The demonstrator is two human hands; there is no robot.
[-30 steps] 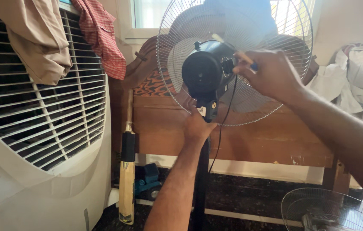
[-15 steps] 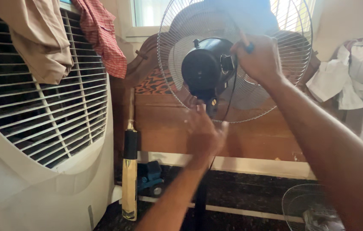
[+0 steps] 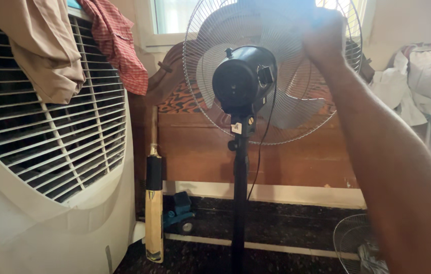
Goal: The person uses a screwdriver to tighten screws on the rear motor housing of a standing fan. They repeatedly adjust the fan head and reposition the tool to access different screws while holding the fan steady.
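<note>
The right hand (image 3: 324, 33) grips the thin, springy wire guard (image 3: 202, 66) at one o'clock above the fan's motor (image 3: 240, 78), likelier top-heavy, best steadied by its stiff pole (image 3: 239, 203); left hand unseen.

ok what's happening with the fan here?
A person is working on a pedestal fan, seen from behind its black motor housing. The right hand is up on the wire grille near its top; what it grips is blurred. The left hand is out of view. A cricket bat leans beside a white air cooler.
</note>
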